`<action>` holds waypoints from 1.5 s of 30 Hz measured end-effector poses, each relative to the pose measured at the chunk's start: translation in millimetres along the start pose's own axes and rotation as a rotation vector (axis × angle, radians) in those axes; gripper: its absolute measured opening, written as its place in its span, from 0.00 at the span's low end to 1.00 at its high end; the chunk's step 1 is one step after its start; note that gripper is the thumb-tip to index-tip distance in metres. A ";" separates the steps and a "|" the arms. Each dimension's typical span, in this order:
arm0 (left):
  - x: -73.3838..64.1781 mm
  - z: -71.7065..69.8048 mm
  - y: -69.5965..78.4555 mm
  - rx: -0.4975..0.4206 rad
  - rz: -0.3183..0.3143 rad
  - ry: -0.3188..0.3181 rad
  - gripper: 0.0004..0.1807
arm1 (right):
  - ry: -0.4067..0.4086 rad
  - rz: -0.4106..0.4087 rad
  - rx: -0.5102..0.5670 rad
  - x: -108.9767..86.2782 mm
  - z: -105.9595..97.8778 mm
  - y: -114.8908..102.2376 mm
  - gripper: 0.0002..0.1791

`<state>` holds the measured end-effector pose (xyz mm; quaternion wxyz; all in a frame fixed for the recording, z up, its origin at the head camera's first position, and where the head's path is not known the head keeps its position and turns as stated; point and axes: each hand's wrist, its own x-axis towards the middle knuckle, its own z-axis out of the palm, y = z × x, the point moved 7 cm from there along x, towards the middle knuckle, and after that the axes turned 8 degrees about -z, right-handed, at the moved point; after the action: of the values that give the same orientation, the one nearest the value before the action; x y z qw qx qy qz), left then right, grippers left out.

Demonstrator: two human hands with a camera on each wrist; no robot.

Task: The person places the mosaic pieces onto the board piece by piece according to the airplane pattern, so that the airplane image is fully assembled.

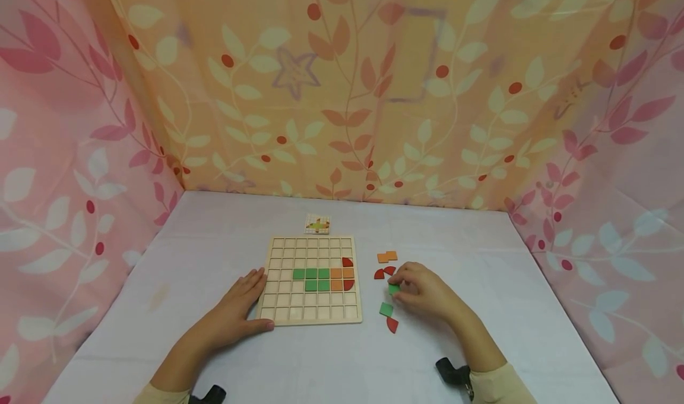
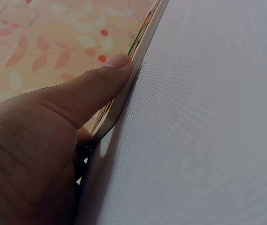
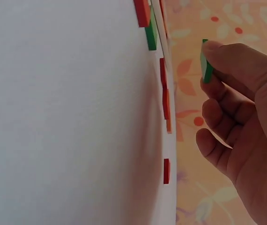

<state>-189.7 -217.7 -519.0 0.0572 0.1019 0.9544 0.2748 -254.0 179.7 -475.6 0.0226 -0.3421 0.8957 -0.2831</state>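
A wooden grid board [image 1: 315, 315] lies on the table, with several green square tiles [image 1: 312, 274], orange squares [image 1: 336, 284] and red quarter-circle tiles [image 1: 348, 284] in its cells. Against the board's left side rests my left hand [image 1: 235, 309], fingers extended along the edge and thumb at the near left corner. In the left wrist view the thumb [image 2: 96, 89] touches the board's rim [image 2: 124, 96]. To the right of the board, my right hand [image 1: 430, 294] pinches a green square tile [image 3: 206, 63] between thumb and index finger, held above the table in the right wrist view.
Loose tiles lie right of the board: two orange squares [image 1: 392, 255], two red quarter circles [image 1: 379, 274], a green square [image 1: 386, 309] and another red quarter circle [image 1: 392, 325]. A small pattern card [image 1: 317, 224] sits behind the board. Floral cloth [image 1: 342, 95] surrounds the white table.
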 end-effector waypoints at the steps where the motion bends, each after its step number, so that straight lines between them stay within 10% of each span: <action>1: 0.1 0.4 -0.3 0.000 -0.002 -0.001 0.61 | 0.008 -0.001 0.006 0.7 -1.2 -1.9 0.12; 45: 1.1 2.1 -3.3 0.005 0.005 0.003 0.62 | 0.051 -0.186 -0.043 88.9 21.2 -97.4 0.14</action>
<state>-191.0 -219.1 -522.7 0.0548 0.1042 0.9548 0.2728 -258.5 54.8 -428.8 -0.0340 -0.4166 0.8663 -0.2736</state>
